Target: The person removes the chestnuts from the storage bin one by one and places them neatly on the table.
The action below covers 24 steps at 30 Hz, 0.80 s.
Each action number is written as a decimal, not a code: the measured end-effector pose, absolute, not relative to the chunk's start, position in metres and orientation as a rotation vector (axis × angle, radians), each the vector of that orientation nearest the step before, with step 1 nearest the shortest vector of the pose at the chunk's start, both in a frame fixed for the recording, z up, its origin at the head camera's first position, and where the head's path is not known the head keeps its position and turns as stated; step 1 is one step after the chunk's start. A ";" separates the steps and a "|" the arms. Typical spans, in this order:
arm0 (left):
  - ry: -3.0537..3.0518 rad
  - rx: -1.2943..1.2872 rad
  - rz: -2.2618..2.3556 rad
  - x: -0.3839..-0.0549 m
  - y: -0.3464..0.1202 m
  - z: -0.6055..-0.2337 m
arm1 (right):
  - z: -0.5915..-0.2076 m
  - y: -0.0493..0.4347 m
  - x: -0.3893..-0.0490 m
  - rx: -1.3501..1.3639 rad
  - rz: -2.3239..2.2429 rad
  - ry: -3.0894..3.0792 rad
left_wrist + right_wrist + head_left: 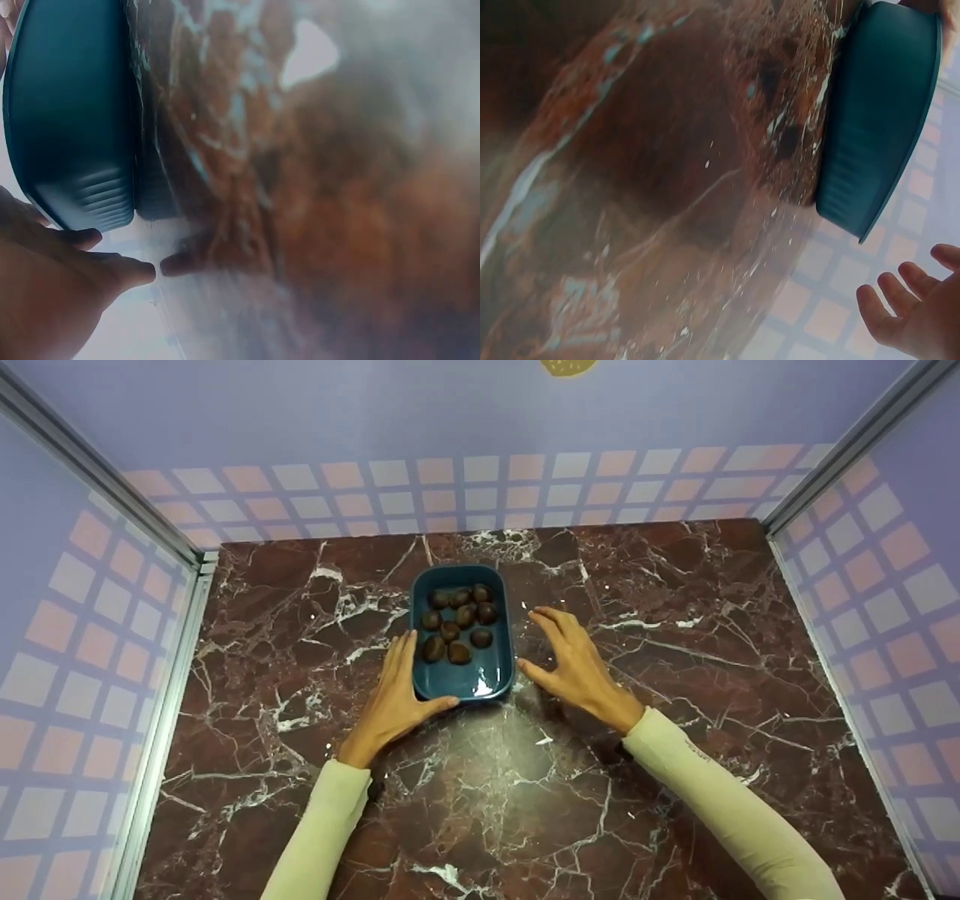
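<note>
A dark teal rectangular dish (457,684) with rounded corners stands on the marbled surface, holding several brown chestnuts (465,616) gathered toward its far end. Against the dish's left side rests my left hand (394,697), fingers along the wall and thumb reaching to the near left corner. To the right of the dish, my right hand (574,664) is apart from it, its fingers spread and slightly bent with nothing between them. In the right wrist view the right fingers (896,300) show free of the dish's ribbed outer wall (877,112).
The dark red marbled tabletop (675,675) is polished and reflects light. A lilac back wall (450,420) with pink and white squares borders its far edge. Side panels with metal rails (161,735) stand at left and right.
</note>
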<state>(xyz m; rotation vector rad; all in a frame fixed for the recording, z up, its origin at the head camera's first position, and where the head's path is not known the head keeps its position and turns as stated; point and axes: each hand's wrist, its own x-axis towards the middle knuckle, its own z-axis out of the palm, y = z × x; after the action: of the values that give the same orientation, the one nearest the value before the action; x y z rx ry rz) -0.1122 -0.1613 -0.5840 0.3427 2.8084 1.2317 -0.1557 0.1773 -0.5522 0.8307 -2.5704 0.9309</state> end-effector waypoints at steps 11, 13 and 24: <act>2.717 0.282 1.275 -0.113 -0.164 -0.587 | -0.555 0.151 -0.162 0.902 1.001 -2.586; 2.699 0.274 1.282 -0.113 -0.164 -0.587 | -0.555 0.147 -0.164 0.915 1.016 -2.596; 2.668 0.251 1.283 -0.113 -0.162 -0.590 | -0.564 0.127 -0.172 0.994 0.970 -2.576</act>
<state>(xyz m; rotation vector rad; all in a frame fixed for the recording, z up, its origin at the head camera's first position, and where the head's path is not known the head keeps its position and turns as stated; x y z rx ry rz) -0.1130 -0.1619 -0.5905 0.2512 2.6679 1.2825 -0.1717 0.1272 -0.5641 0.9937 -2.5758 0.9698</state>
